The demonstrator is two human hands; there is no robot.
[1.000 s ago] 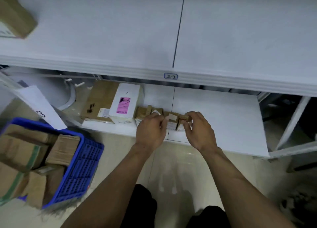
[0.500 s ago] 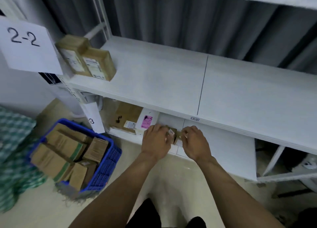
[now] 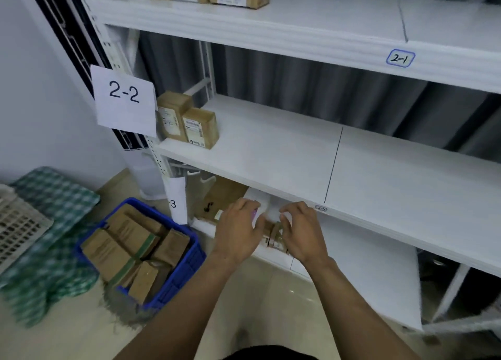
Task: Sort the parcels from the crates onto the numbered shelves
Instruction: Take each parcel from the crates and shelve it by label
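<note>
**Several small parcels (image 3: 273, 236) bracketed at the shelf lip**

The small parcels sit in a tight row between the hands, at the front lip of the lowest shelf (image 3: 366, 273). The left hand (image 3: 237, 233) and the right hand (image 3: 303, 233) curl in on the row from either end. Blur keeps me from telling whether either hand truly grips it. A white parcel (image 3: 268, 209) and a flat brown parcel (image 3: 225, 194) stand just beyond the left fingers.

The row looks close enough to the lip that an uneven squeeze could buckle it and drop a box. The 2-2 shelf edge (image 3: 352, 219) hangs just above the knuckles, so a careless lift may knock it. Open board runs right of the right hand. The blue crate (image 3: 187, 267) lies below-left of the left hand.
</note>
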